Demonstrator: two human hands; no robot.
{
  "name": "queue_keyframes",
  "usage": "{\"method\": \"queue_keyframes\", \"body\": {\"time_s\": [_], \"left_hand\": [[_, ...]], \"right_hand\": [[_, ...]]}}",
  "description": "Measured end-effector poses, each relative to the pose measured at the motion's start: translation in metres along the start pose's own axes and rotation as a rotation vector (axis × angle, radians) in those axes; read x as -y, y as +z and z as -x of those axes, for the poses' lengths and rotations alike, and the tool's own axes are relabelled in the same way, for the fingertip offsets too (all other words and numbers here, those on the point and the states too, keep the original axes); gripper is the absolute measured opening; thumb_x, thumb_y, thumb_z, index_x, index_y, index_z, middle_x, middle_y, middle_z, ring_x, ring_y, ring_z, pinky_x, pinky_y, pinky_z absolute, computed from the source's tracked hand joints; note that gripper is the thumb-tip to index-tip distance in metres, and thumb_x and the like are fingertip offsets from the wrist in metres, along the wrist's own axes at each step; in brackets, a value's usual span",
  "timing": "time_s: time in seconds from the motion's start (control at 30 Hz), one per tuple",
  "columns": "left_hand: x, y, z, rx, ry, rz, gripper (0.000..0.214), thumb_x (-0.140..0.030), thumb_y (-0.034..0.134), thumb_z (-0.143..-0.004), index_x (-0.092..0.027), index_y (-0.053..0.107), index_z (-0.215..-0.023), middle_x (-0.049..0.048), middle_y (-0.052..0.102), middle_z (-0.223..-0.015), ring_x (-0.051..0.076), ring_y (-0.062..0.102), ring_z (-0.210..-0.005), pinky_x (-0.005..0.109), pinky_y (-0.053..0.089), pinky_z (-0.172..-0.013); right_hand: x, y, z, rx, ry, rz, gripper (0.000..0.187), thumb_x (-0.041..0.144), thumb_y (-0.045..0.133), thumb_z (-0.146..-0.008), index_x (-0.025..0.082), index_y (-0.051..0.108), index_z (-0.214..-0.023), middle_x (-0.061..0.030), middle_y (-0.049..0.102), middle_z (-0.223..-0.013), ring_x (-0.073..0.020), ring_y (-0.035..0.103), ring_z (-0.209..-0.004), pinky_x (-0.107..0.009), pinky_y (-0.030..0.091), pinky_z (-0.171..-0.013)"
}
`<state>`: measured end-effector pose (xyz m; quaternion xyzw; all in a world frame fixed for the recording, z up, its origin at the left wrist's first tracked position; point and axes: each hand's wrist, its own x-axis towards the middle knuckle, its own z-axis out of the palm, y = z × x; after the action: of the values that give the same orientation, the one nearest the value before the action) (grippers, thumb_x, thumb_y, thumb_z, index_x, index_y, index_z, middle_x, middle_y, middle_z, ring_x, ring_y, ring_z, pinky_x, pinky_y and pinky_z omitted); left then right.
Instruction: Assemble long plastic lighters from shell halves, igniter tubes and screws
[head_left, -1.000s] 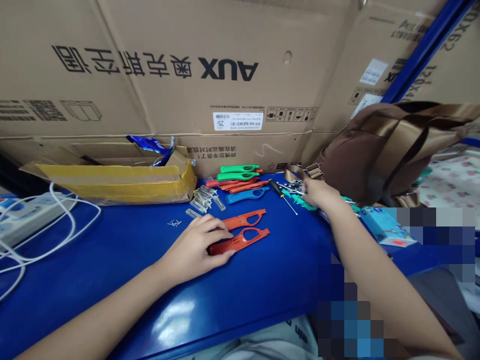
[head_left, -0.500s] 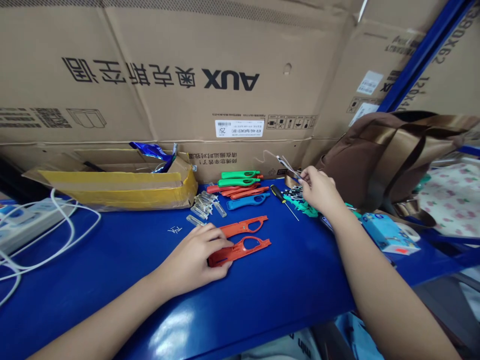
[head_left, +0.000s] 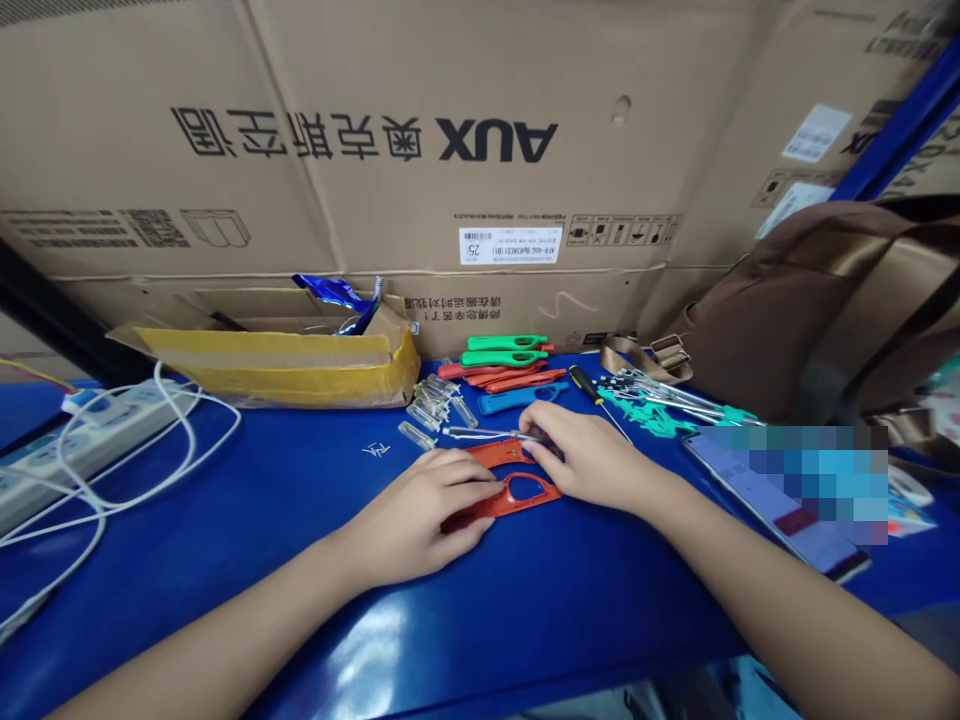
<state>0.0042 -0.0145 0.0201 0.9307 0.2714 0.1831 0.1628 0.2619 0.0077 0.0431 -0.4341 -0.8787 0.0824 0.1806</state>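
Note:
My left hand (head_left: pixel 421 505) lies on the blue table, its fingers pressed on the left end of a red plastic handle shell (head_left: pixel 517 495). A second red shell (head_left: pixel 499 453) lies just behind it. My right hand (head_left: pixel 583 455) pinches a thin metal rod (head_left: pixel 480 433) and holds it over the red shells, pointing left. A heap of more metal rods and green plastic bits (head_left: pixel 660 405) lies to the right, beside a black-handled screwdriver (head_left: pixel 589 383).
Green, red and blue handle shells (head_left: pixel 510 362) are stacked at the back by the big cardboard boxes. Clear tubes (head_left: pixel 435 400) lie near a yellow-taped open carton (head_left: pixel 285 350). A power strip with white cables (head_left: pixel 97 440) sits left; a brown bag (head_left: pixel 810 310) and a phone (head_left: pixel 780 500) right.
My right hand has come back from the rod heap at the right to the red shells, bringing a metal rod. The view shifted slightly; my left hand stayed on the shell.

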Motion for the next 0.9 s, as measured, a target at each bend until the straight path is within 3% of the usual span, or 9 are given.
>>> {"method": "queue_keyframes", "body": {"time_s": [0.17, 0.37, 0.47, 0.57, 0.7, 0.9], "left_hand": [[-0.002, -0.005, 0.002, -0.004, 0.019, -0.048, 0.032, -0.023, 0.063, -0.093, -0.022, 0.068, -0.125, 0.0081, 0.073, -0.12, 0.026, 0.062, -0.113, 0.042, 0.046, -0.103], [-0.002, -0.004, 0.002, -0.062, 0.034, -0.096, 0.026, -0.026, 0.064, -0.093, -0.023, 0.072, -0.118, 0.0061, 0.077, -0.106, 0.023, 0.068, -0.1, 0.04, 0.05, -0.095], [-0.001, -0.004, 0.001, -0.167, 0.037, -0.118, 0.02, -0.026, 0.061, -0.096, -0.022, 0.074, -0.112, 0.0053, 0.078, -0.103, 0.021, 0.069, -0.092, 0.037, 0.052, -0.086], [0.001, -0.006, 0.0, -0.234, -0.054, -0.159, 0.019, -0.023, 0.058, -0.097, -0.02, 0.073, -0.109, 0.0058, 0.077, -0.102, 0.021, 0.068, -0.09, 0.037, 0.053, -0.081], [0.009, -0.007, -0.001, -0.226, -0.204, -0.179, 0.02, -0.025, 0.065, -0.092, -0.019, 0.073, -0.11, 0.0076, 0.075, -0.107, 0.025, 0.065, -0.098, 0.041, 0.054, -0.088], [0.025, -0.002, 0.0, -0.232, -0.194, -0.049, 0.017, -0.029, 0.066, -0.095, -0.02, 0.073, -0.109, 0.0069, 0.075, -0.104, 0.023, 0.066, -0.097, 0.039, 0.054, -0.088]], "right_hand": [[-0.003, -0.004, 0.003, 0.188, -0.079, -0.009, 0.003, 0.025, 0.054, -0.099, 0.023, 0.055, -0.1, -0.0024, 0.068, -0.101, -0.0173, 0.063, -0.081, -0.029, 0.042, -0.069], [-0.008, -0.012, 0.006, 0.229, -0.056, 0.049, 0.009, 0.027, 0.055, -0.1, 0.021, 0.062, -0.096, -0.0037, 0.067, -0.098, -0.0185, 0.063, -0.084, -0.029, 0.045, -0.07], [-0.007, -0.015, 0.005, 0.202, -0.061, 0.083, 0.013, 0.027, 0.055, -0.1, 0.02, 0.065, -0.096, -0.0052, 0.068, -0.097, -0.02, 0.064, -0.086, -0.031, 0.046, -0.073], [-0.003, -0.014, 0.003, 0.136, -0.091, 0.099, 0.014, 0.026, 0.056, -0.1, 0.018, 0.067, -0.098, -0.0071, 0.069, -0.098, -0.022, 0.063, -0.092, -0.035, 0.047, -0.08], [0.004, -0.003, 0.002, 0.092, -0.153, 0.097, 0.013, 0.028, 0.059, -0.1, 0.019, 0.068, -0.099, -0.0077, 0.068, -0.102, -0.0241, 0.059, -0.1, -0.041, 0.043, -0.092], [0.007, 0.02, 0.0, 0.096, -0.151, -0.018, 0.009, 0.027, 0.062, -0.098, 0.021, 0.068, -0.103, -0.0066, 0.067, -0.106, -0.0241, 0.058, -0.104, -0.043, 0.038, -0.095]]}}
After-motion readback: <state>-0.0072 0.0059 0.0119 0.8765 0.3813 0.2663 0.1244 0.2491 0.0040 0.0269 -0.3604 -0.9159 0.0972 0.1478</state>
